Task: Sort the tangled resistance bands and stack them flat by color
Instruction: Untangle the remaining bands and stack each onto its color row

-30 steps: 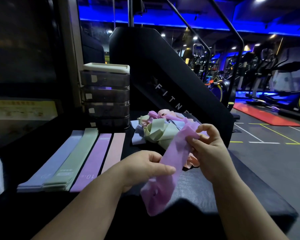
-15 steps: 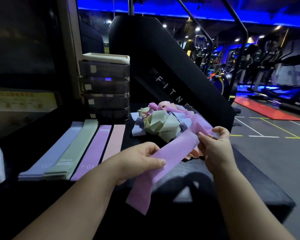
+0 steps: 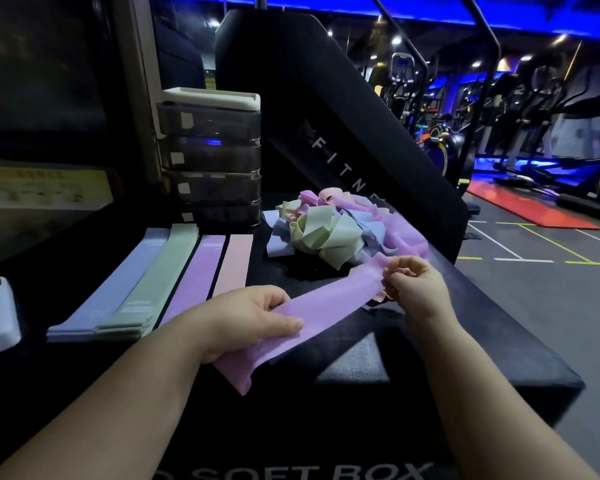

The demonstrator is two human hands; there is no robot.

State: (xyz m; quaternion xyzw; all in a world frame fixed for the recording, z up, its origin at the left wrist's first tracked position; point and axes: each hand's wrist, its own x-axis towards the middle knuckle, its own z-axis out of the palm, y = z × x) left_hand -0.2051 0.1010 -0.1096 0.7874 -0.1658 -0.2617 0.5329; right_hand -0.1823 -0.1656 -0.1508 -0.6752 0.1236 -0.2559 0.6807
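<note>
- The purple band [image 3: 326, 306] stretches between your two hands above the black soft box [image 3: 465, 344]. Its long axis runs from near-left to far-right, towards the tangled pile [image 3: 329, 230].
- Your left hand [image 3: 253, 320] grips the band near its lower end, thumb pressed on top and fingers curled beneath. A short tail hangs below the hand.
- Your right hand [image 3: 416, 285] pinches the far end between thumb and fingertips, just in front of the pile.
- Four flat stacks lie to the left: blue-grey stack [image 3: 118, 285], green stack [image 3: 156, 275], purple stack [image 3: 194, 275] and pink stack [image 3: 232, 265].
- The purple stack sits left of the band, nearer your left hand, and its length points away from you. By this reading, the band needs to swing leftwards and line up with it.
- A drawer unit [image 3: 212, 157] stands behind the stacks.
</note>
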